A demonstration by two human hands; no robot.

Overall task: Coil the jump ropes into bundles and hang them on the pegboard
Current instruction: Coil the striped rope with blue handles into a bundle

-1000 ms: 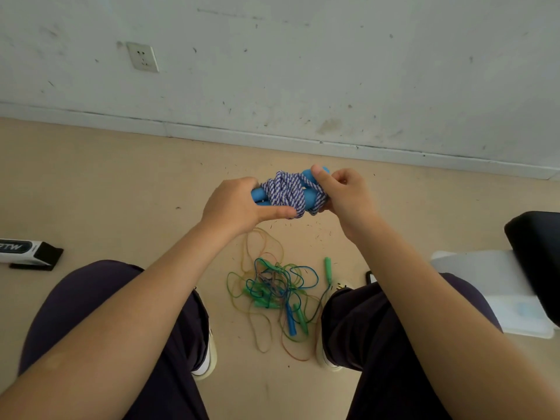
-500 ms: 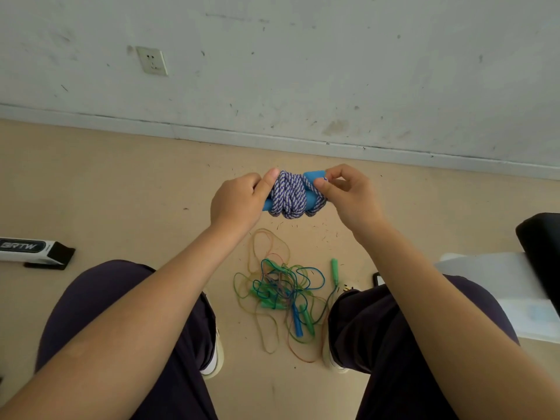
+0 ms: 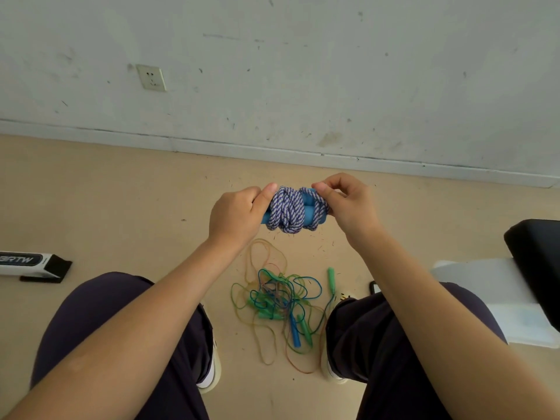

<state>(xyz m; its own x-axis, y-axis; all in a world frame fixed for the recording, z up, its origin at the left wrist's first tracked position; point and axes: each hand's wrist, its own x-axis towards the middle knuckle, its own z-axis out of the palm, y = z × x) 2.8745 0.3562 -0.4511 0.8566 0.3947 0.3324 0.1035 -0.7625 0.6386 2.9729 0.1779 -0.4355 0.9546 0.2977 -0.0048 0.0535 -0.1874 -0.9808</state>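
Left hand [image 3: 235, 218] and right hand [image 3: 348, 204] each grip one end of the purple-white rope bundle [image 3: 291, 212], held level above the floor to keep its wraps tight; the tangled ropes [image 3: 281, 301] await coiling below.

The white-and-black box [image 3: 31, 265] on the floor reads "BRTW".

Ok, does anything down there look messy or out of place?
Yes: a tangled heap of thin green, blue and yellow jump ropes sprawls on the tan floor between the feet, still uncoiled. Small dark specks litter the floor nearby.
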